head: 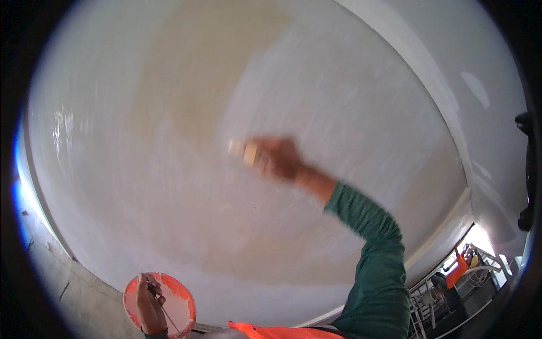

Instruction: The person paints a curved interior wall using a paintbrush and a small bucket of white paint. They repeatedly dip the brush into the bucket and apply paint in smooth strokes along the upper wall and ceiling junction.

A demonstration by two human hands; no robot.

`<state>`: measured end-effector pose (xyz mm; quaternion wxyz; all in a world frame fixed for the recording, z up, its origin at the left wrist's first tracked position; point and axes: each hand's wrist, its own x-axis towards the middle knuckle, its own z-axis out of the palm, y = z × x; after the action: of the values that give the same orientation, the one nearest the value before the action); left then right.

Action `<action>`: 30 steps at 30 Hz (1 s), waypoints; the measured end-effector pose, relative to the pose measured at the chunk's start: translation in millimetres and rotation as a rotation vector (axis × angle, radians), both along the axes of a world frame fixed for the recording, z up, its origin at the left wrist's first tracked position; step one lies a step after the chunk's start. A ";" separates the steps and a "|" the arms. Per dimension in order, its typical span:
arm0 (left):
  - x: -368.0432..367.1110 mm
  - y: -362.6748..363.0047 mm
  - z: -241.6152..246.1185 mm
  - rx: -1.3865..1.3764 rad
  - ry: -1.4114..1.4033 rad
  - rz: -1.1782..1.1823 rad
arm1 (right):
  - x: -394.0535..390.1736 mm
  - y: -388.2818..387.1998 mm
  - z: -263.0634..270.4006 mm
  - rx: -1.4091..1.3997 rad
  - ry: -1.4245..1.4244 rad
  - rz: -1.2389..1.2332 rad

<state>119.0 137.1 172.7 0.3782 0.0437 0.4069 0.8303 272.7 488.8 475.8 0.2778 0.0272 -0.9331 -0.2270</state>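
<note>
My right hand (279,159) is raised at the middle of the view, blurred, and closed around a paintbrush (251,154) with a pale yellow body. Its whitish bristles point left, at the wall (178,212); motion blur hides whether they touch it. White, streaky coating covers much of this wall, with tan patches showing between. Low on the left, my left hand (150,307) holds an orange-red bucket (191,298) at its near side, fingers curled about a dark, thin piece that may be its wire handle. Pale paint coats the bucket's inside.
A concrete floor (91,292) runs along the lower left. To the right stands an adjoining grey wall (478,110) with white patches. A metal ladder (419,313), an orange object (457,269) and coiled hose or cable (478,277) crowd the lower right.
</note>
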 end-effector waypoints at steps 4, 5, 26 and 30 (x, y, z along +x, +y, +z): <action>2.4 4.3 -0.7 -0.021 0.007 0.015 | -54.6 0.8 264.7 0.325 0.346 -0.271; 3.7 3.8 -0.7 -0.042 0.002 0.027 | -65.2 -3.2 303.1 0.511 0.484 -0.470; 0.6 -12.1 -15.2 0.014 0.000 0.037 | -55.6 -5.5 -101.0 0.393 -0.034 0.020; 1.2 -17.8 -14.9 -0.022 0.003 0.074 | -50.0 -17.4 -211.8 -0.186 -0.286 -0.044</action>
<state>120.2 119.3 157.8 0.3469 0.0258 0.4180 0.8392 222.7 471.3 264.0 0.1385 0.0127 -0.9804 -0.1395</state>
